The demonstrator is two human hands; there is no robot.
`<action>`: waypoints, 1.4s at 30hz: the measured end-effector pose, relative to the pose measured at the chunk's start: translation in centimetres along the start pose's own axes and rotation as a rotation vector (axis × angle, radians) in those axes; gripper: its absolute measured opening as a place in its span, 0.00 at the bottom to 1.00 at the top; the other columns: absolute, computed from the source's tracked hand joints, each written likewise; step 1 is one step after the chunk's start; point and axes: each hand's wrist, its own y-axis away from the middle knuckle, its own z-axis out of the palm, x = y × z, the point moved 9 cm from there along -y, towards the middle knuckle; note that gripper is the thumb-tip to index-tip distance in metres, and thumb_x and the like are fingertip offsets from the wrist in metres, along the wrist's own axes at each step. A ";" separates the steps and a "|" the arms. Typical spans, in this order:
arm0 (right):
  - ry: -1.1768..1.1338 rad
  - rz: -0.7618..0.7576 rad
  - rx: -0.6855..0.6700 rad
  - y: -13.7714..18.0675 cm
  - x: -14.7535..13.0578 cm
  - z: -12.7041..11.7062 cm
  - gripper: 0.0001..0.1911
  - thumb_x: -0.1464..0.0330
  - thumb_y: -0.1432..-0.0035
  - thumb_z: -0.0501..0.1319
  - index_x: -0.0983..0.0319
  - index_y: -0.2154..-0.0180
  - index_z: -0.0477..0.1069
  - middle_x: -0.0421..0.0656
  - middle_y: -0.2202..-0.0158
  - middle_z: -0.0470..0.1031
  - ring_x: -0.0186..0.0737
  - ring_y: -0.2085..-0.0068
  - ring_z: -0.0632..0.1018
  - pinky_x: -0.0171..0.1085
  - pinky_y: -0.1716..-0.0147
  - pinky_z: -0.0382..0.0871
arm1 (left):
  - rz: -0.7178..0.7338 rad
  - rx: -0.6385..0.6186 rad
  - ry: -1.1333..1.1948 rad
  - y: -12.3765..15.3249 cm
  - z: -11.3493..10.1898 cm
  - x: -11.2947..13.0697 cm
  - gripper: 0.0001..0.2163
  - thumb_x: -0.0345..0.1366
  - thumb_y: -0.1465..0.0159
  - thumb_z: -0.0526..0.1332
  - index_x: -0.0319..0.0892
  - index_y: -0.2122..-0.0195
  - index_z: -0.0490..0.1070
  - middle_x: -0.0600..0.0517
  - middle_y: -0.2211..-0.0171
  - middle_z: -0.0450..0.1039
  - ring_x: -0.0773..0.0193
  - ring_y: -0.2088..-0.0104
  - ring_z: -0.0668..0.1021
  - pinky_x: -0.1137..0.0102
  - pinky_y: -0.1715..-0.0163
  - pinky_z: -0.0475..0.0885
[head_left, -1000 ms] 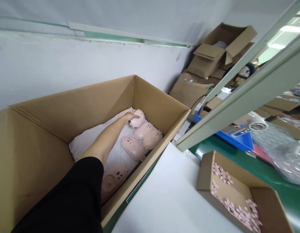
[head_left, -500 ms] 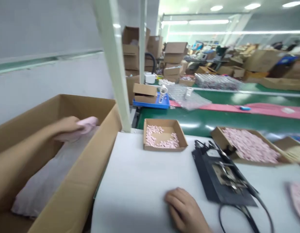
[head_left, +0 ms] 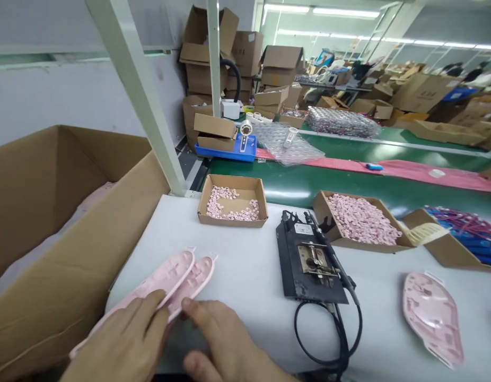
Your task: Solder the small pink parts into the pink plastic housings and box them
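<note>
Two pink plastic housing shells (head_left: pixel 166 278) lie side by side on the white tabletop at the lower left, hollow sides up and partly overlapping. My left hand (head_left: pixel 124 337) is closed over them from above, its fingers hiding their middle parts. Close by on the right, my right hand (head_left: pixel 225 339) has a fingertip at the edge of the nearer shell, its thumb held apart. Another pink shell (head_left: pixel 432 313), wider in outline, rests alone at the right side of the table.
A large carton (head_left: pixel 122 212) stands along the table's left. Shallow boxes of small pink parts (head_left: pixel 233 215) and more pink pieces (head_left: pixel 360 220) line the back. Between them sits a black soldering iron stand (head_left: pixel 309 260) with looping cable. Behind runs a green conveyor (head_left: pixel 277 180).
My left hand has come out of the carton, and pink shells now lie beneath it on the table. My right hand has moved left to their edge. The view has shifted right.
</note>
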 end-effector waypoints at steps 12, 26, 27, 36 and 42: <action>0.446 0.536 -0.091 3.5 4.3 -5.7 0.20 0.65 0.32 0.58 0.62 0.41 0.67 0.50 0.43 0.75 0.52 0.45 0.75 0.54 0.43 0.74 | 0.060 -0.214 0.090 -3.7 6.0 4.2 0.22 0.57 0.34 0.55 0.52 0.47 0.77 0.45 0.46 0.79 0.47 0.57 0.83 0.61 0.69 0.76; 1.241 0.511 -0.624 -16.3 11.2 -16.0 0.11 0.74 0.31 0.56 0.65 0.54 0.77 0.51 0.55 0.80 0.48 0.50 0.80 0.44 0.51 0.74 | -0.181 -0.178 0.317 -9.7 9.0 -6.8 0.24 0.51 0.36 0.51 0.40 0.48 0.72 0.40 0.50 0.74 0.42 0.48 0.77 0.49 0.47 0.70; 1.257 0.514 -0.677 -17.2 12.9 -16.0 0.09 0.73 0.32 0.58 0.65 0.54 0.77 0.50 0.55 0.79 0.47 0.50 0.80 0.45 0.50 0.74 | -0.200 -0.170 0.389 -9.6 9.0 -7.1 0.22 0.51 0.38 0.53 0.42 0.50 0.71 0.41 0.50 0.74 0.43 0.48 0.78 0.50 0.47 0.70; 1.277 0.512 -0.941 -17.2 21.0 -13.7 0.15 0.61 0.31 0.63 0.65 0.50 0.73 0.47 0.52 0.77 0.42 0.52 0.79 0.47 0.50 0.78 | -0.541 -0.091 1.120 -6.8 9.1 -9.9 0.24 0.48 0.46 0.67 0.49 0.55 0.56 0.55 0.70 0.79 0.60 0.78 0.77 0.68 0.77 0.71; 1.213 0.514 -0.888 -17.0 21.1 -14.8 0.15 0.62 0.32 0.63 0.64 0.49 0.73 0.47 0.50 0.77 0.44 0.50 0.79 0.50 0.47 0.76 | -0.684 0.053 1.318 -6.1 8.1 -9.9 0.33 0.44 0.55 0.74 0.46 0.50 0.61 0.55 0.72 0.78 0.59 0.77 0.79 0.71 0.79 0.73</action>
